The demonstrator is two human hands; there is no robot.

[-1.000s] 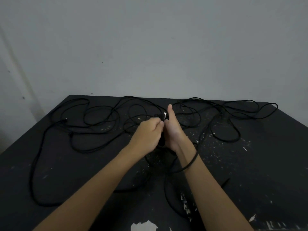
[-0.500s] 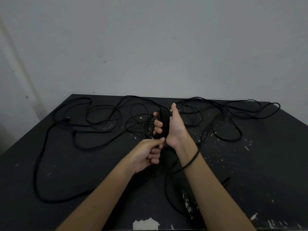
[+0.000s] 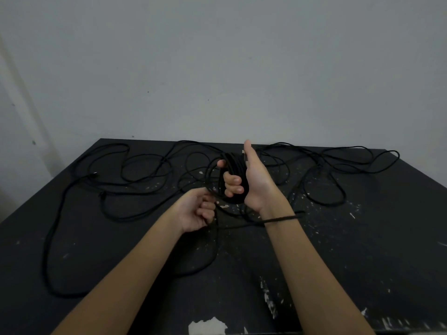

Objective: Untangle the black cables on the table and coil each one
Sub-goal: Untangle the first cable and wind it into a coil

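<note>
Now the left hand, pinching the cable, has dropped below the right hand gripping the coil: another loop likely begins.

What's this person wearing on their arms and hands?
No sleeves on the left forearm or right forearm. Left hand and right hand show no gloves, rings or watch. The thin black strand across the right wrist looks like cable, not a band.

A grey wall (dark-specked) stands behind.
</note>
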